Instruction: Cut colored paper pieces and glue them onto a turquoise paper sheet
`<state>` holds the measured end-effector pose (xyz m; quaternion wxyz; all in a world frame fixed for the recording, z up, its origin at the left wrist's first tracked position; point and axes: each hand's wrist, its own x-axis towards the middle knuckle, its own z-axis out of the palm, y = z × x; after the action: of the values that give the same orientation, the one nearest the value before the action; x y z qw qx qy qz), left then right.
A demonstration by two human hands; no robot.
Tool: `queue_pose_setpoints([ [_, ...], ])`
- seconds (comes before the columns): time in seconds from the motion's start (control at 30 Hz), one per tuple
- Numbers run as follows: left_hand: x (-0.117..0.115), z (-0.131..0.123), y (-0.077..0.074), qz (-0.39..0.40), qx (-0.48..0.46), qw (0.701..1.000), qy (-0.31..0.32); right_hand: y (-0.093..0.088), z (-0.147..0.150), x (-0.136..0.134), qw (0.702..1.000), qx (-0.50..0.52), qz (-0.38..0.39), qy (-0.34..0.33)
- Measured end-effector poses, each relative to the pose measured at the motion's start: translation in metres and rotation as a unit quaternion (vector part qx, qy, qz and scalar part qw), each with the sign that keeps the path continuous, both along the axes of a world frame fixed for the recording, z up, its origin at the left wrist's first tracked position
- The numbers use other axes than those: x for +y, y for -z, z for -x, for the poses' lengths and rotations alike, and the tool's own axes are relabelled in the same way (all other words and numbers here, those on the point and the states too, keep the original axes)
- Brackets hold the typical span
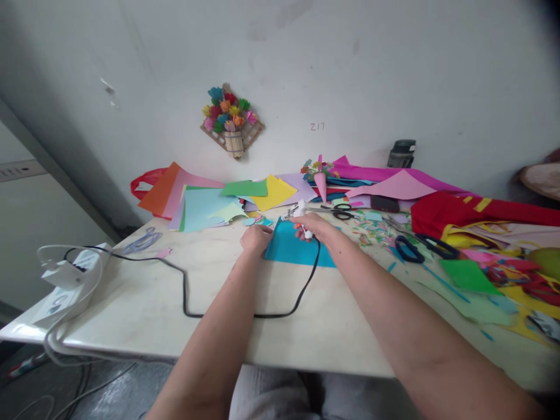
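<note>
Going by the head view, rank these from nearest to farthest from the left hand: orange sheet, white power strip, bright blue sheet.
1. Bright blue sheet: right by the left hand, on its right.
2. Orange sheet: back left.
3. White power strip: far left.

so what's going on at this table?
Someone is working on a blue sheet lying on the table. Their right hand holds a white corded tool over it; their left hand is at the sheet's left edge. The tool's black cord runs across to a power strip on the left. More coloured sheets lie behind.
</note>
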<state>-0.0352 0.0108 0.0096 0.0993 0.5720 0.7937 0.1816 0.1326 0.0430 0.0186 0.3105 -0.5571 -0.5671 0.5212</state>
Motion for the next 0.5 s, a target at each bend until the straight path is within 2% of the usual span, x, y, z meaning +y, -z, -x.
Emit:
queue_pose_setpoints([
  [0.3, 0.0014, -0.0005, 0.0012, 0.001, -0.006, 1.000, -0.009, -0.0009, 0.0040, -0.0024, 0.999, -0.019, -0.003, 0.030],
  [0.5, 0.0020, -0.0019, 0.0034, -0.006, -0.002, 1.000, -0.010, -0.0006, 0.0032, -0.0026, 0.999, -0.026, -0.014, 0.025],
])
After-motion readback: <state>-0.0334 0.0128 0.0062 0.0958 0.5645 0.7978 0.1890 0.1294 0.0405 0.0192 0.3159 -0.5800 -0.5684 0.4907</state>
